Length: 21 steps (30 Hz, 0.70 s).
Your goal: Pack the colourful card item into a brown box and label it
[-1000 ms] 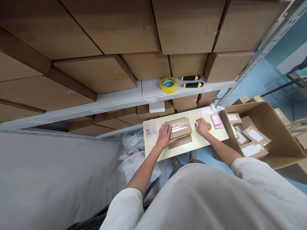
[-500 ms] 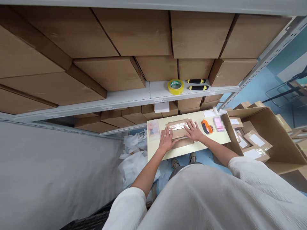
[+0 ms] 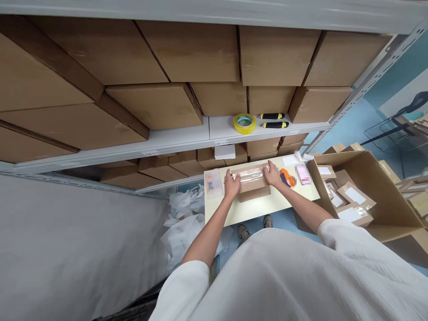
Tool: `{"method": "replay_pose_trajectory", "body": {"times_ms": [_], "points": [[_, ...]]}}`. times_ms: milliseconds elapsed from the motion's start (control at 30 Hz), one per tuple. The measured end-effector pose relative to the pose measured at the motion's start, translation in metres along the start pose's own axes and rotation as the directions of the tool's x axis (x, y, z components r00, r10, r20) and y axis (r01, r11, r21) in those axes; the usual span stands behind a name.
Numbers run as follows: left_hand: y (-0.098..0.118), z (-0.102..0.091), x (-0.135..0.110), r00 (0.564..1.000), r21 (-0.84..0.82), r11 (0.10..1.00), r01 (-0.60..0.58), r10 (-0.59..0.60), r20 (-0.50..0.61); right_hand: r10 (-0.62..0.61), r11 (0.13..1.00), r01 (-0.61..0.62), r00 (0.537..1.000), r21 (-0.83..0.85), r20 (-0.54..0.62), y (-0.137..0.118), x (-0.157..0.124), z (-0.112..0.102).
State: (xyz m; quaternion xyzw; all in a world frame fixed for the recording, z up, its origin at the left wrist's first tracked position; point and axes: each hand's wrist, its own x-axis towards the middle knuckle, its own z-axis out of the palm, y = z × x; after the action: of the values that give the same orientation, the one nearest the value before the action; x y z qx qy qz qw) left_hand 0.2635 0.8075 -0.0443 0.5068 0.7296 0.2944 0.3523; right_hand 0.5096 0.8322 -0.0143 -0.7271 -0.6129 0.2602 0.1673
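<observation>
Gripping shiny-taped box (image 3: 252, 179) at both ends: left hand (image 3: 231, 185) on one, right hand (image 3: 273, 174) on other, fingers curled round edges. Box over cream table (image 3: 245, 215), more cardboard (image 3: 255, 194) showing at its near side; touching or not, can't tell from here. Orange tape dispenser (image 3: 286, 176) near right hand, pink item (image 3: 303, 174) past it. Big open carton (image 3: 396, 196), parcels (image 3: 356, 195) inside, beside table. Yellow tape roll (image 3: 244, 129) up on shelf (image 3: 219, 129).

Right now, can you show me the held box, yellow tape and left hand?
Box (image 3: 253, 177): head view, taped face.
Yellow tape (image 3: 245, 130): head view, ring's front.
Left hand (image 3: 231, 185): head view, hand's back.
</observation>
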Motion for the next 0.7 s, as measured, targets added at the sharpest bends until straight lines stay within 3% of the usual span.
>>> {"method": "replay_pose_trajectory", "body": {"times_ms": [100,233,400,533,700], "points": [[0.012,-0.010,-0.011,0.989,-0.087,0.996,-0.033,0.020,-0.146,-0.076,0.982,0.106,0.980,0.157,-0.182,0.000,-0.015,-0.011],[0.009,-0.015,-0.028,0.978,-0.047,0.997,-0.066,0.055,-0.203,-0.107,0.962,0.162,0.965,0.219,-0.241,0.008,-0.033,-0.014],[-0.017,0.002,-0.051,0.999,0.070,0.998,0.003,0.001,-0.052,-0.001,0.990,0.010,0.998,0.142,-0.065,0.033,-0.046,0.005],[-0.038,0.014,-0.064,0.997,0.173,0.984,0.043,-0.052,0.052,0.079,0.997,-0.081,0.995,0.017,0.062,0.052,-0.051,0.017],[-0.049,0.017,-0.047,0.989,0.244,0.964,0.110,-0.129,0.065,0.163,0.986,-0.163,0.971,-0.012,0.174,0.061,-0.037,0.019]]}}
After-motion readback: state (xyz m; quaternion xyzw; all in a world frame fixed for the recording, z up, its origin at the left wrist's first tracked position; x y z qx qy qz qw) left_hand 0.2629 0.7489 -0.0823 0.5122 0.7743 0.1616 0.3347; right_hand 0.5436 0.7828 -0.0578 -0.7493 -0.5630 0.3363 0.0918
